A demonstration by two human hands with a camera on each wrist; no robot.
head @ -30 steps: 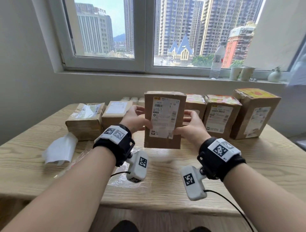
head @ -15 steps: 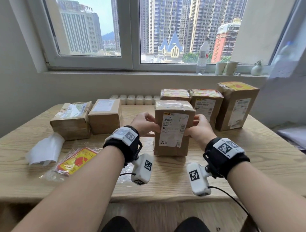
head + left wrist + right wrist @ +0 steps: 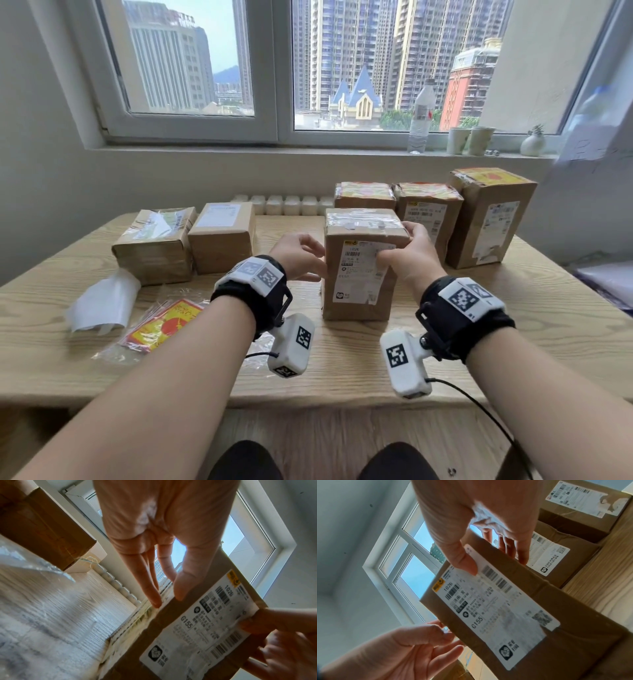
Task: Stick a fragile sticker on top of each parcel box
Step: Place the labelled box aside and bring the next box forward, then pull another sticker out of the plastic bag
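Note:
A brown parcel box [image 3: 359,274] with a white shipping label stands upright on the wooden table [image 3: 342,370], its taped top bare. My right hand [image 3: 400,246] grips its upper right corner, thumb [image 3: 464,562] on the label and fingers round the side. My left hand [image 3: 308,253] hovers open at the box's left edge, fingertips [image 3: 155,601] at or just off the cardboard. A plastic pack of red and yellow fragile stickers [image 3: 161,325] lies at the left front. In the wrist views the box [image 3: 197,628] [image 3: 539,615] fills the lower right.
Three boxes with stickers on top [image 3: 364,195] [image 3: 426,205] [image 3: 489,216] stand behind and to the right. Two plain boxes [image 3: 154,243] [image 3: 222,236] sit at the left, white backing paper [image 3: 102,301] in front of them. A row of white cups [image 3: 291,205] lines the far edge.
The box came down from mid-air onto the table. My left hand has loosened off its left side and opened, while the right hand keeps its grip.

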